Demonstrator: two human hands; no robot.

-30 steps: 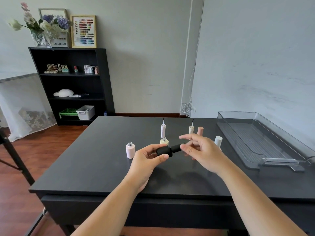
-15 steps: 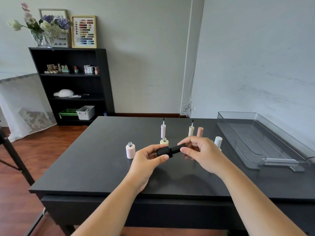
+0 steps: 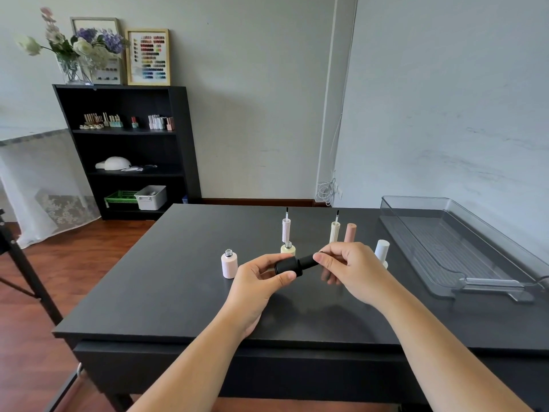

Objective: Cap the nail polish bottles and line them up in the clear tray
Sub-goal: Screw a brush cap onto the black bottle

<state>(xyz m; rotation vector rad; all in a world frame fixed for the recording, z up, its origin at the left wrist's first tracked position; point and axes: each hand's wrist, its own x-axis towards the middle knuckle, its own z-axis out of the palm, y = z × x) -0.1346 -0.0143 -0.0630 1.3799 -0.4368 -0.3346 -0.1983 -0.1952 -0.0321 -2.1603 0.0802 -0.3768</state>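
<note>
Over the table (image 3: 178,278), well left of the tray (image 3: 416,198), the left hand (image 3: 255,282) is gripping the black bottle (image 3: 286,266) tipped sideways so the right hand (image 3: 352,270), pinching the cap (image 3: 307,261), is getting a clean twist, probably tightening it.

Black shelf (image 3: 124,150) — grey wall (image 3: 252,99)

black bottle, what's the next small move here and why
Probably twist the cap snug with the right hand, which pinches it, while the left hand grips the black bottle, tilted sideways above the table. The two look joined, but I cannot tell if fully; the tray can wait.
</note>
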